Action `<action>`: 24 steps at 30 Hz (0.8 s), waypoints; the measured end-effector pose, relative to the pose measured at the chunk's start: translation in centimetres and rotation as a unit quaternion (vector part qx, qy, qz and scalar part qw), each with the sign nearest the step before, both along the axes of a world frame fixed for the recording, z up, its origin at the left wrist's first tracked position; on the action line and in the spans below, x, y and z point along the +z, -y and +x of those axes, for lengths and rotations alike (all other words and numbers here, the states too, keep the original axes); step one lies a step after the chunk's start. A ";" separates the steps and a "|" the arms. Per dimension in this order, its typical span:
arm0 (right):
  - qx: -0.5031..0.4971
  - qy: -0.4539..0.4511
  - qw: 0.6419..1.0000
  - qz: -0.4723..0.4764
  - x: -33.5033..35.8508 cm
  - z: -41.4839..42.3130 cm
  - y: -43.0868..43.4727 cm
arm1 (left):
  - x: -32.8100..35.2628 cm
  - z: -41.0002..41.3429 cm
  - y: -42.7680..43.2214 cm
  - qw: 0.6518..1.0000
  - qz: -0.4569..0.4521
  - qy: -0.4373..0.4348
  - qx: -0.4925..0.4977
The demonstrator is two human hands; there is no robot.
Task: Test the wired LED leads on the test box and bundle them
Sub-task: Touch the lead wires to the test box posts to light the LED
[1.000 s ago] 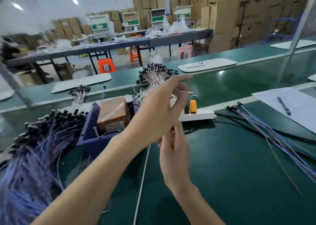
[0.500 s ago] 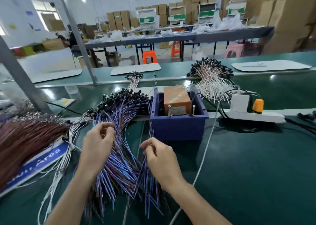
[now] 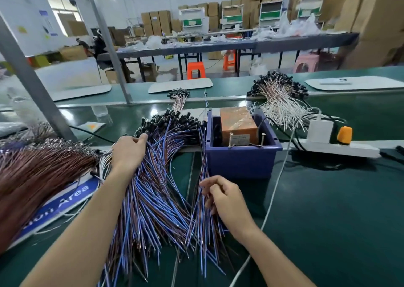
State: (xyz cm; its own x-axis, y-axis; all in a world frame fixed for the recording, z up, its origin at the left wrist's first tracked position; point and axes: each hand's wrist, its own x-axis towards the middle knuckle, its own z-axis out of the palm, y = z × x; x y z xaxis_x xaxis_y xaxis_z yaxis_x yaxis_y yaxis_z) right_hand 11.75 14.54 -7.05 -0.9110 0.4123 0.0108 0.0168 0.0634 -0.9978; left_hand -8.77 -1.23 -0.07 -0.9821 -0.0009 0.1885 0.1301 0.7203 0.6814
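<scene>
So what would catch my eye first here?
The fan of blue and brown leads across the green bench at centre, left hand on its upper part, right hand pinching strands at its right edge. To its right a blue bin holds an orange box; a rust-brown wire heap fills the left.

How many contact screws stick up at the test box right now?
2. Left screw stands by the orange test box's front left corner, right screw by its front right, both inside the blue bin. More may hide behind the box.
</scene>
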 end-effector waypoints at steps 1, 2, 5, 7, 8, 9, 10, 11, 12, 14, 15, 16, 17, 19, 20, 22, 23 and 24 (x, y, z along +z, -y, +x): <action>0.001 -0.001 1.000 -0.004 0.0 0.0 0.0 | 0.1 -0.4 -0.2 1.000 0.005 0.011 0.006; 0.001 -0.003 1.000 -0.009 0.0 0.0 -0.1 | 0.2 -0.8 -0.4 1.000 0.008 0.018 0.010; 0.004 -0.010 1.000 -0.025 -0.1 0.1 -0.3 | 0.3 -1.4 -1.0 0.999 0.011 0.030 0.022; 0.006 -0.012 0.999 -0.039 -0.1 0.1 -0.5 | 0.3 -1.6 -1.2 0.998 0.032 0.041 0.024; 0.005 -0.013 0.999 -0.049 -0.1 0.1 -0.6 | 0.2 -1.7 -1.3 0.998 0.050 0.043 0.022; 0.004 -0.013 0.998 -0.059 -0.1 0.1 -0.6 | 0.2 -1.8 -1.4 0.996 0.069 0.044 0.022; 0.003 -0.014 0.998 -0.066 -0.1 0.0 -0.7 | 0.1 -1.8 -1.5 0.995 0.087 0.042 0.022; 0.002 -0.014 0.997 -0.071 -0.1 0.0 -0.7 | 0.0 -1.9 -1.7 0.994 0.101 0.041 0.024; 0.001 -0.014 0.997 -0.072 -0.1 0.0 -0.7 | -0.1 -2.0 -1.8 0.992 0.113 0.040 0.026; 0.002 -0.013 0.997 -0.074 -0.1 0.0 -0.7 | -0.1 -2.1 -2.0 0.988 0.143 0.049 0.029; 0.002 -0.013 0.997 -0.077 -0.1 0.0 -0.7 | -0.1 -2.2 -2.0 0.984 0.165 0.054 0.031; 0.003 -0.013 0.997 -0.080 -0.1 0.1 -0.8 | -0.1 -2.3 -2.0 0.980 0.189 0.058 0.033; 0.003 -0.013 0.997 -0.082 -0.1 0.1 -0.8 | 0.0 -2.2 -2.0 0.974 0.214 0.062 0.035; 0.003 -0.014 0.997 -0.081 0.0 0.1 -0.8 | 0.6 -1.9 -2.0 0.963 0.260 0.054 0.035; 0.002 -0.014 0.997 -0.081 0.0 0.2 -0.8 | 0.8 -1.7 -2.1 0.960 0.278 0.037 0.029; 0.002 -0.016 0.996 -0.082 0.0 0.2 -0.8 | 1.8 -1.0 -2.3 0.958 0.285 -0.007 0.017; 0.003 -0.017 0.996 -0.083 0.0 0.2 -0.8 | 2.5 -0.5 -2.4 0.959 0.283 -0.024 0.009; 0.005 -0.018 0.996 -0.083 0.1 0.3 -0.8 | 3.2 0.0 -2.5 0.956 0.290 -0.037 0.000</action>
State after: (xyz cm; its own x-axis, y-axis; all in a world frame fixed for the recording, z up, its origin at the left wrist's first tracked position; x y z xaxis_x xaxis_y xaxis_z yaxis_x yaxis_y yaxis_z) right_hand 12.02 15.32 -6.98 -0.9152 0.4024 -0.0232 -0.0199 -0.1027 -0.9945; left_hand -8.79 1.25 3.14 -0.9659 -0.1265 0.2260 0.1941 0.2241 0.9550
